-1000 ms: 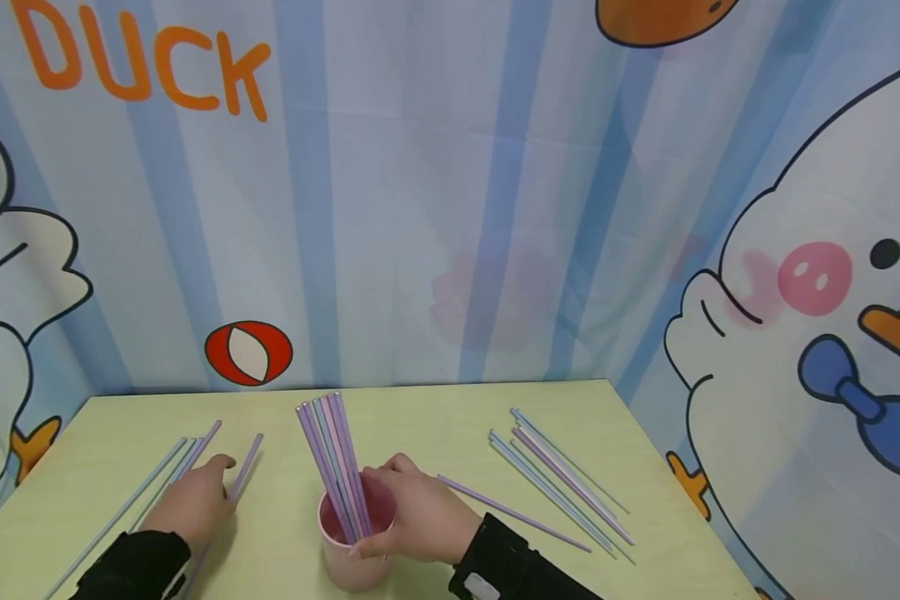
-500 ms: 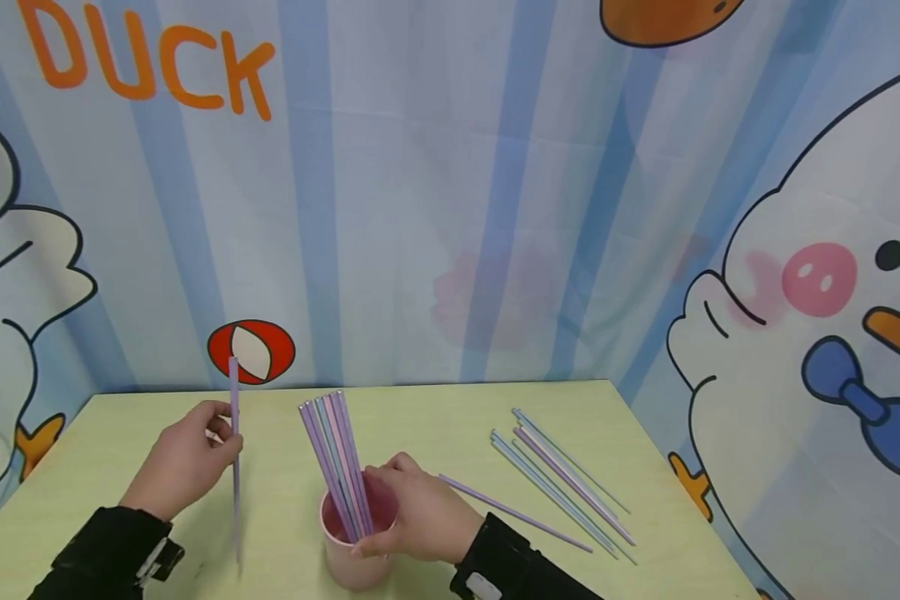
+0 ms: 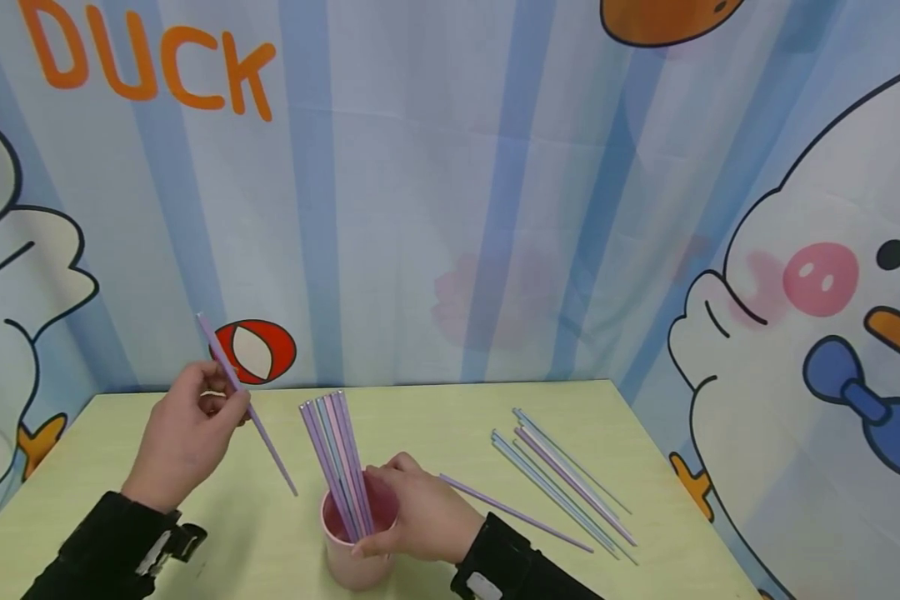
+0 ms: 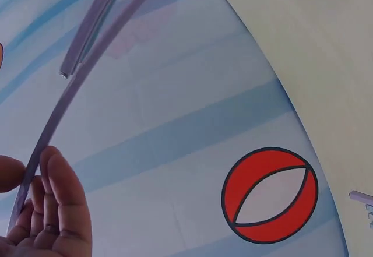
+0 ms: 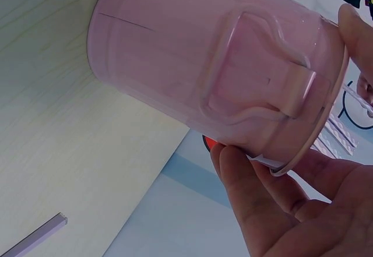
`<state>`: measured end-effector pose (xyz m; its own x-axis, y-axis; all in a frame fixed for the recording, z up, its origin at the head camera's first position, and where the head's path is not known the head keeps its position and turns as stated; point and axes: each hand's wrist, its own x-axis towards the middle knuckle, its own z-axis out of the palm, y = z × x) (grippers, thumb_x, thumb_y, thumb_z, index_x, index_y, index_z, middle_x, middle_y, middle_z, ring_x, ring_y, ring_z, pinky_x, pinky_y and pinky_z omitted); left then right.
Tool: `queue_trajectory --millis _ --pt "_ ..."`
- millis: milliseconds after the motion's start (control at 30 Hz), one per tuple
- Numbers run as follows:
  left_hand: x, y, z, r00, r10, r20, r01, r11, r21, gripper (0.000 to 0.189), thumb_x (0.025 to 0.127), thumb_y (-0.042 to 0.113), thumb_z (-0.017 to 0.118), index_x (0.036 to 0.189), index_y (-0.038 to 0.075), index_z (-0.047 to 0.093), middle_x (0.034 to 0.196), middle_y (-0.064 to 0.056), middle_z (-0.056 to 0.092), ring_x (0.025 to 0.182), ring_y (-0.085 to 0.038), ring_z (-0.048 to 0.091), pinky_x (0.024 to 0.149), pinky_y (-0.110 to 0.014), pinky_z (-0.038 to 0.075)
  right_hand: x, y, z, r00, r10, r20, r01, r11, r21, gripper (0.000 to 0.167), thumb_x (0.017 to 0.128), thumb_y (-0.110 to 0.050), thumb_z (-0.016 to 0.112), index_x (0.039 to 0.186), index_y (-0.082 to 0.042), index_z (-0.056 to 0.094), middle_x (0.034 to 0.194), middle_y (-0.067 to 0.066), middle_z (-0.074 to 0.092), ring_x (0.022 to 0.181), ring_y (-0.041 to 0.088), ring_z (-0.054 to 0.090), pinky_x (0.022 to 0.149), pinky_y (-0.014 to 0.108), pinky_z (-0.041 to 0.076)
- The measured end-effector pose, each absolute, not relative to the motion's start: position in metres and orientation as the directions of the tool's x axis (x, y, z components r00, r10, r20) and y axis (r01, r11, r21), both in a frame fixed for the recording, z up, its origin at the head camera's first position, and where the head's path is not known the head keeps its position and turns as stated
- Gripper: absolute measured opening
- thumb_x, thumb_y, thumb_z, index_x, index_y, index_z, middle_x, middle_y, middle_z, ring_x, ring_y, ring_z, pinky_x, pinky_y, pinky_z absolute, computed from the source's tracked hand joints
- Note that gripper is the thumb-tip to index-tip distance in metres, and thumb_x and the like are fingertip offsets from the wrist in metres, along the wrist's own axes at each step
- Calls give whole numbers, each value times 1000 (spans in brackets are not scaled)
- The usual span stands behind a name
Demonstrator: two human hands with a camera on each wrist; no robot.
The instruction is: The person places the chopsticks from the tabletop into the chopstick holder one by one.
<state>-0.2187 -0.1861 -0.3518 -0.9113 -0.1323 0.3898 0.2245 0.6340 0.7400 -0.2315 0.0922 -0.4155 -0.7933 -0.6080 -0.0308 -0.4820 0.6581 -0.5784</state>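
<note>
Held stick: I saw this slender purple stick (image 3: pixel 266 437) tilted in the air left of the cup, its lower end apart from the rim.
Left hand: this hand (image 3: pixel 186 435) pinched the stick between thumb and fingers.
Cup: the pink cup (image 3: pixel 356 568) stood upright, its handle visible to me from the right wrist.
Right hand: apart from the other, this hand (image 3: pixel 429 512) gripped the cup near its rim.
Bundle: purple, pink and blue sticks (image 3: pixel 335 462) leaned leftward inside the cup.
Table: to the right, a single stick (image 3: pixel 515 512) and a looser group (image 3: pixel 570 481) lay on the pale tabletop (image 3: pixel 435 425).
</note>
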Motion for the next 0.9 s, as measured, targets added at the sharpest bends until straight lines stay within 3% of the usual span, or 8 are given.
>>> queue_trajectory --millis 300,667,900 --pt "-215 -171 -346 -878 -126 462 322 559 764 33 101 16 50 125 -5 41 105 -16 57 76 -9 66 69 -11 50 -231 93 -416 -785 -620 -9 -504 646 -573 78 69 -55 82 136 -24 56 108 -9 51 94 5 52 79 20 51" --pt "-220 -155 -365 -946 -83 314 223 539 813 33 103 24 49 124 0 42 107 -15 58 82 -19 65 74 -23 55 -231 93 -416 -785 -619 -9 -507 651 -566 79 69 -56 81 136 -24 55 107 -9 50 93 4 52 79 21 51" --pt "-222 -147 -380 -971 -49 233 155 610 777 28 100 23 55 118 3 48 101 -11 62 83 -21 62 69 -32 54 -231 93 -416 -784 -621 -1 -515 651 -559 79 69 -58 80 136 -24 55 107 -9 51 93 4 52 79 20 51"
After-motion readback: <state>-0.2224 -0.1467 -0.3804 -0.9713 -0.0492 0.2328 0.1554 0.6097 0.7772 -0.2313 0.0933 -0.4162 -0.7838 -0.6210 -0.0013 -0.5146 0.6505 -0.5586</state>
